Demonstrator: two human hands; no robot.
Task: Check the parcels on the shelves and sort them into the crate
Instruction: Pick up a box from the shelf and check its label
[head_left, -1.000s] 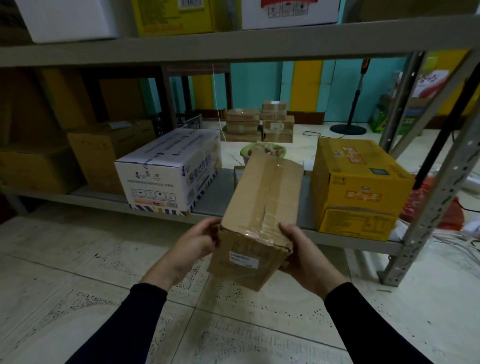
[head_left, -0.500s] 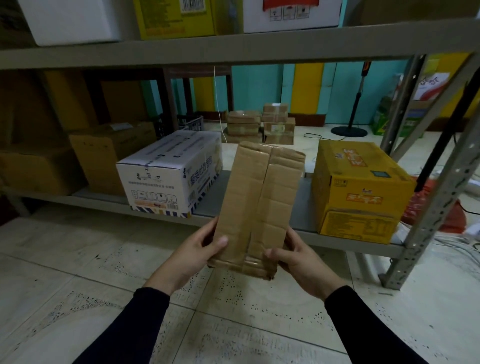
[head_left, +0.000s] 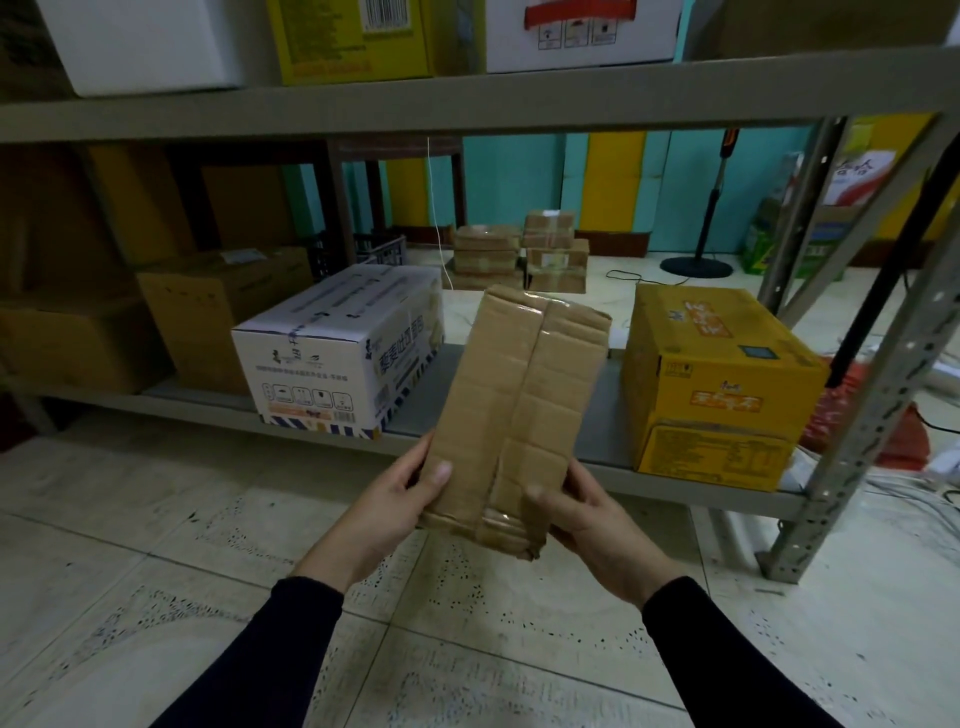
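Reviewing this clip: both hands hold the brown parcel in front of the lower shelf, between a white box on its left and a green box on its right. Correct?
Not quite. In the head view the box on the right is yellow, not green. Otherwise right: left hand and right hand hold the brown parcel, white box on its left.

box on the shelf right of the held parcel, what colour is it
Yellow, with orange print on its side; the head view shows it clearly.

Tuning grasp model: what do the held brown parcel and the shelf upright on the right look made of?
Held brown rectangular parcel: looks like corrugated cardboard, matte and creased, with glossy clear tape along its centre seam and bottom edge. Both hands, left and right, grip its lower end. Grey perforated shelf upright: probably painted steel, judging by its punched holes and angle profile.
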